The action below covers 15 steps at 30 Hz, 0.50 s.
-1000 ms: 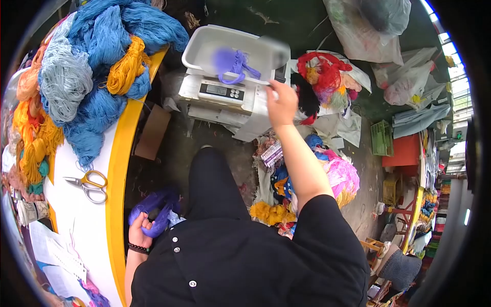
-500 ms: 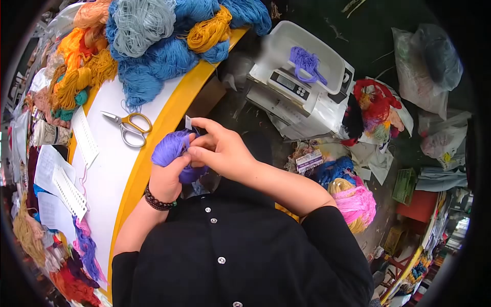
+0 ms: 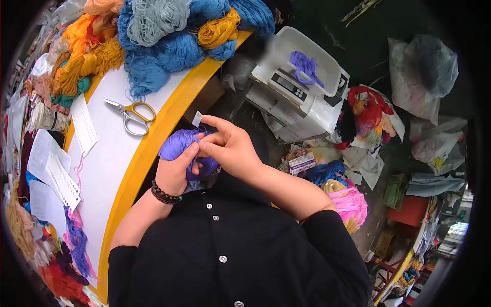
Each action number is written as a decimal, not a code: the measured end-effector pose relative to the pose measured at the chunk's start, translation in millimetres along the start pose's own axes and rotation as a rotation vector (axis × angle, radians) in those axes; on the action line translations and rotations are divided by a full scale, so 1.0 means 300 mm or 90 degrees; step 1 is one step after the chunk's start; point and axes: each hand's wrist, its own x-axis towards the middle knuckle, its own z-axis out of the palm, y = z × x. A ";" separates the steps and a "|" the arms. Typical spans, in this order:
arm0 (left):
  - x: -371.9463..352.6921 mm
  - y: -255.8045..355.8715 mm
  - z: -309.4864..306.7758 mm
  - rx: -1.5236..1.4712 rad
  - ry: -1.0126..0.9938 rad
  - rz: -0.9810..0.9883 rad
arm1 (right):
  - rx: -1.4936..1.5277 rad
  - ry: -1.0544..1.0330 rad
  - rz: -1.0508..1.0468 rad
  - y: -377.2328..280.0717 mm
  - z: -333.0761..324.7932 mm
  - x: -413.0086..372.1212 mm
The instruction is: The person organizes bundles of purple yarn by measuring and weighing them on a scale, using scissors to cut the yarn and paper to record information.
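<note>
Beside the yellow-edged table (image 3: 153,138), the left hand (image 3: 176,171) grips a purple yarn bundle (image 3: 181,146) against the chest; the right hand (image 3: 230,148) pinches its small white tag (image 3: 197,118). Scissors (image 3: 130,115) lie nearby.

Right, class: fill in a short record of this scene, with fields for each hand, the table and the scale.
Left hand: grips a purple yarn skein
Right hand: fingers on the same skein, by a small white tag
Table: yellow-handled scissors, blue yarn pile
Scale: purple yarn strands in its tray
</note>
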 end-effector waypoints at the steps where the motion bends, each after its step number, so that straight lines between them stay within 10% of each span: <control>1: 0.001 -0.008 -0.003 0.010 0.017 0.006 | -0.002 0.000 0.000 0.013 0.004 -0.003; 8: 0.005 -0.026 0.002 -0.117 0.096 0.050 | 0.050 0.053 -0.058 0.012 0.014 -0.016; 15: 0.028 -0.061 -0.143 -0.503 -0.086 -0.135 | 0.278 -0.054 0.121 -0.169 -0.084 0.000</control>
